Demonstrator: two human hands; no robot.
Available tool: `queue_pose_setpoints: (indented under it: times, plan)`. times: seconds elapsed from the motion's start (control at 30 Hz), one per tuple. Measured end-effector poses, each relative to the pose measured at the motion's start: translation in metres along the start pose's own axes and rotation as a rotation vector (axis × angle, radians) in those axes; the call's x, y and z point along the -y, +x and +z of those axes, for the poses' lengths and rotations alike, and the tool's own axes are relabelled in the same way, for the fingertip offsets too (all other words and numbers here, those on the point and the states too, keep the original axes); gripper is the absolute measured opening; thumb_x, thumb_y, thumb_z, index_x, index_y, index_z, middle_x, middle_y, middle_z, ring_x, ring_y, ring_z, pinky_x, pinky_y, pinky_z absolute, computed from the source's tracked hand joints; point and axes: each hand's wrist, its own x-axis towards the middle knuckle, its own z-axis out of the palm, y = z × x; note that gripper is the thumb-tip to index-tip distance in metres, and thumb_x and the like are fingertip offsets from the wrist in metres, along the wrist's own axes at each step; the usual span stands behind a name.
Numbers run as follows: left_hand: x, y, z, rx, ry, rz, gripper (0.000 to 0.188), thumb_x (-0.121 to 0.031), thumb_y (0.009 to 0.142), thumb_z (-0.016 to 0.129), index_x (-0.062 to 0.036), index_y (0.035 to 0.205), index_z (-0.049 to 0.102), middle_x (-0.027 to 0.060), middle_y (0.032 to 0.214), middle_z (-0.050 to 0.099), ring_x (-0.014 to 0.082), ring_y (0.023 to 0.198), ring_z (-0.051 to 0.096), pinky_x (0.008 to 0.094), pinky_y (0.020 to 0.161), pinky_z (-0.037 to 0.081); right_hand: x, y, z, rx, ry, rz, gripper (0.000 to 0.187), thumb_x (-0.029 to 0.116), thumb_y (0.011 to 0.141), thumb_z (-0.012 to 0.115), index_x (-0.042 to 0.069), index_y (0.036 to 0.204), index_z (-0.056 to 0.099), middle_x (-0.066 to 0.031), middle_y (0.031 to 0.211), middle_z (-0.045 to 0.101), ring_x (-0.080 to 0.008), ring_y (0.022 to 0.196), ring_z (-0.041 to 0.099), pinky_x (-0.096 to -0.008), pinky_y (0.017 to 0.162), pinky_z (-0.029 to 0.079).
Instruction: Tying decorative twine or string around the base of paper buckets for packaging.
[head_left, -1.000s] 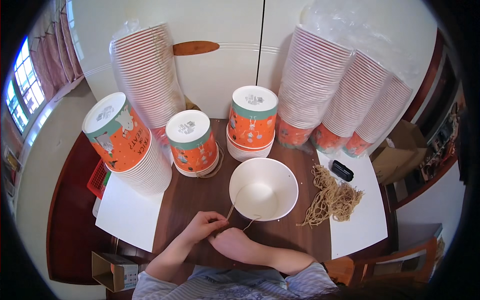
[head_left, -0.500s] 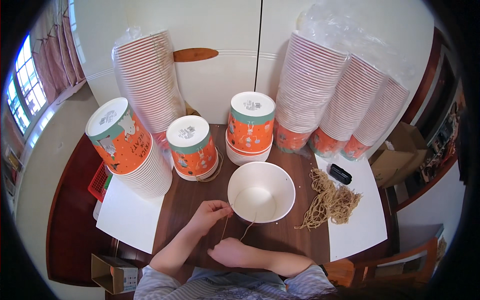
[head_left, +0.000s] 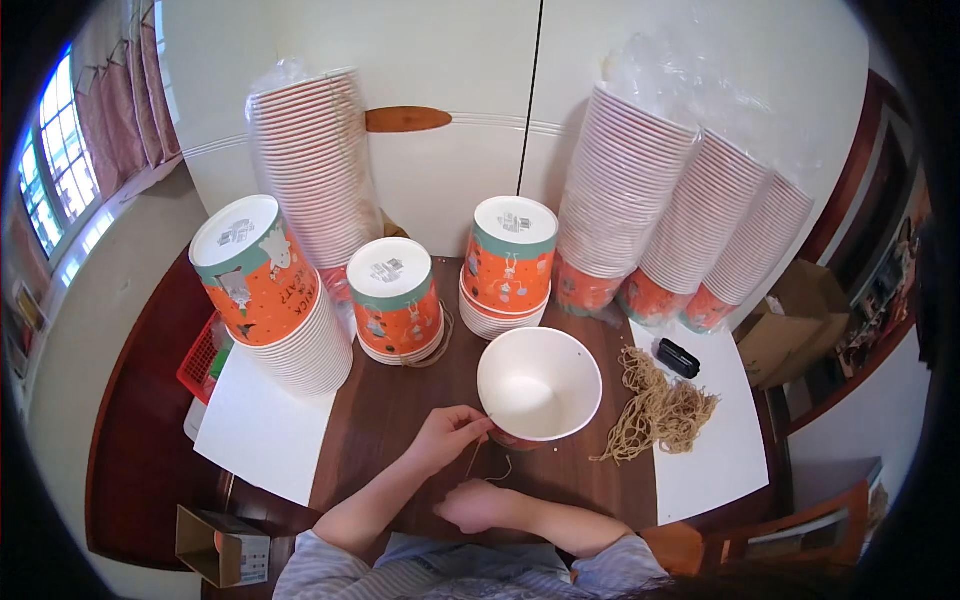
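A white-lined paper bucket [head_left: 540, 385] stands mouth up, a little tilted, in front of me. My left hand [head_left: 455, 437] pinches a thin tan twine [head_left: 474, 460] at the bucket's near left rim. From those fingers the twine runs down to my right hand [head_left: 475, 506], which is closed low over the table just in front of me. A short curled end of twine sticks up beside the right hand. The right fingertips are mostly hidden. A tangled heap of tan twine [head_left: 660, 405] lies right of the bucket.
Upturned orange buckets stand in a tall stack [head_left: 270, 300], a short stack [head_left: 395, 305] and a middle stack [head_left: 508, 265]. Plastic-wrapped stacks [head_left: 625, 190] rise behind. A black object [head_left: 679, 357] rests on the right white panel [head_left: 710, 470]. An open carton [head_left: 222, 548] sits lower left.
The whole view has shifted slightly. The curled twine end, which overlapped the bucket's near rim, now lies below it against the table. Both hands stay closed, the left at the rim.
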Motion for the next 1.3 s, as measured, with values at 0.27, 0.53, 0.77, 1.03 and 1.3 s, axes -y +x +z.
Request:
queue_pose_setpoints:
  times: [0.27, 0.53, 0.77, 1.03, 1.3]
  plan:
    - [0.008, -0.001, 0.026, 0.035, -0.218, 0.049, 0.012, -0.011, 0.082, 0.059, 0.0004, 0.085, 0.062, 0.0016, 0.071, 0.060, 0.0047, 0.065, 0.052, 0.0183, 0.060, 0.040, -0.006, -0.066, 0.029, -0.257, 0.329, 0.309, 0.024, 0.017, 0.078, 0.051, 0.004, 0.098, 0.053, -0.0180, 0.084, 0.060, -0.0346, 0.081, 0.059, -0.0435, 0.069, 0.047]
    - [0.023, -0.032, 0.066, -0.111, -0.104, 0.222, 0.011, -0.012, 0.078, 0.063, -0.0030, 0.085, 0.066, 0.0065, 0.084, 0.059, 0.0107, 0.075, 0.055, 0.0214, 0.065, 0.043, -0.001, -0.082, 0.072, -1.352, 0.642, 0.482, 0.024, 0.012, 0.073, 0.064, 0.002, 0.090, 0.051, -0.0136, 0.092, 0.053, -0.0286, 0.086, 0.054, -0.0337, 0.074, 0.044]
    - [0.006, -0.050, 0.059, -0.184, 0.280, 0.496, 0.011, -0.010, 0.073, 0.064, -0.0068, 0.084, 0.066, 0.0078, 0.077, 0.061, 0.0226, 0.071, 0.057, 0.0306, 0.061, 0.046, 0.010, -0.060, 0.074, -1.510, 1.308, 0.172, 0.023, 0.001, 0.083, 0.052, 0.002, 0.106, 0.048, -0.0045, 0.100, 0.053, -0.0116, 0.090, 0.051, -0.0246, 0.078, 0.041]
    - [-0.013, -0.054, 0.044, -0.303, 0.642, 0.625, 0.009, -0.008, 0.068, 0.067, -0.0074, 0.074, 0.060, 0.0050, 0.071, 0.057, 0.0218, 0.065, 0.054, 0.0318, 0.054, 0.044, 0.006, -0.050, 0.078, -1.603, 1.668, -0.056, 0.012, 0.006, 0.088, 0.045, 0.004, 0.099, 0.048, -0.0036, 0.090, 0.052, -0.0067, 0.073, 0.048, -0.0197, 0.064, 0.042]
    - [0.022, -0.048, 0.060, -0.128, 0.153, 0.337, 0.016, -0.009, 0.073, 0.065, -0.0003, 0.087, 0.064, 0.0085, 0.078, 0.059, 0.0161, 0.072, 0.058, 0.0252, 0.060, 0.047, 0.010, -0.052, 0.081, -1.570, 1.458, 0.265, 0.012, 0.009, 0.089, 0.047, 0.002, 0.088, 0.056, 0.0001, 0.070, 0.056, -0.0051, 0.062, 0.051, -0.0190, 0.057, 0.042]
